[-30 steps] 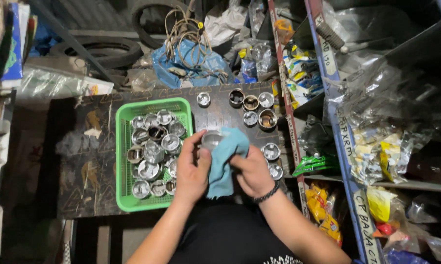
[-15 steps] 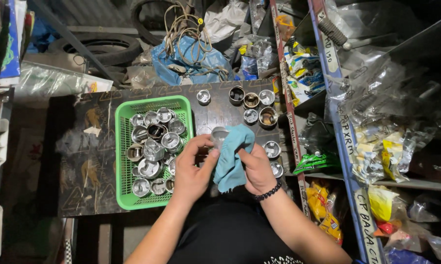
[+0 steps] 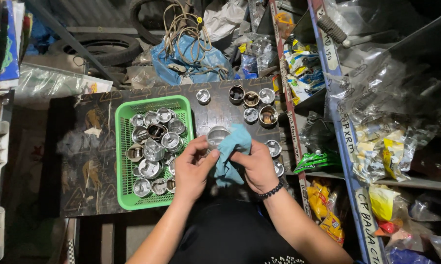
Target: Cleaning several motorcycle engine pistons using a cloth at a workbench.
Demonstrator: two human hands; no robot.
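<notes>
1. Head view, work surface: dark printed board [image 3: 84, 161] laid as a bench top, with a green perforated plastic basket [image 3: 124, 161] on its middle-left part.
2. Stock in basket: a heap of round grey metal pistons [image 3: 154, 146], well over a dozen, lying at mixed angles. By their place in the bin, these read as pieces not yet wiped.
3. Stock set out: a loose group of similar metal pistons [image 3: 252, 100] standing upright on the board beyond the hands, one apart at [image 3: 203, 96], and two more beside the right wrist [image 3: 273, 147]. Judged as the finished lot, roughly a third of the whole; most remains in the basket.
4. Item in hand: one round silver metal piston [image 3: 216, 137], held over the board just right of the basket, open end turned towards the camera.
5. Left hand [image 3: 191, 168]: fingers curled close, thumb and fingertips pinching the near rim of the piston and steadying it.
6. Right hand [image 3: 257, 166], with a black beaded wristband [image 3: 271, 188]: fingers bunched shut around a crumpled teal cloth rag [image 3: 230, 154], pressing it against the piston's right side. The rag drapes down between both hands.
7. Surroundings: blue steel shelving [image 3: 342, 146] on the right, holding bagged parts; black rubber tyre [image 3: 96, 49] and tangled cord [image 3: 186, 29] behind the board.
</notes>
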